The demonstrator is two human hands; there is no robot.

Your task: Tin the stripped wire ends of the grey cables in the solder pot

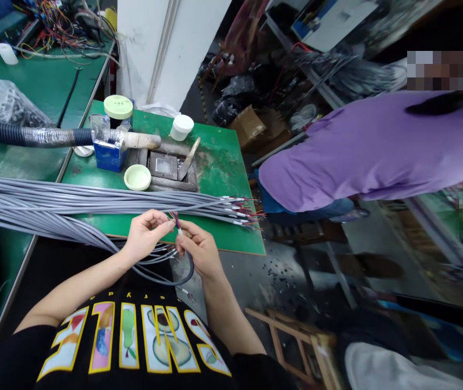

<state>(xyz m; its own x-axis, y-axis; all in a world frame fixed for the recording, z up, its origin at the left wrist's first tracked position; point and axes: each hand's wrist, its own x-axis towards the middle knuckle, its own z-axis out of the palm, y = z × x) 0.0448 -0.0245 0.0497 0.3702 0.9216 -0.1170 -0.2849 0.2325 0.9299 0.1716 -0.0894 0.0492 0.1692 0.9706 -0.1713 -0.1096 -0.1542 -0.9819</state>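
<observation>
My right hand (201,250) is closed around the stripped end of a grey cable (188,275), which loops down from the grip. Thin coloured wires (175,218) fan out of that end. Thumb and fingers of my left hand (147,230) pinch at these wires from the other side. Just beyond my hands, a bundle of grey cables (150,204) lies across the green table (215,165), with red and dark wire ends pointing right. More grey cables hang off the near edge below my left hand.
Behind the bundle sit a solder pot (166,165) with a scraper (190,158), an open pale tub (137,177), a white jar (181,127) and a blue box (109,154) under a fume hose (32,136). A person in a purple top (361,151) is at right.
</observation>
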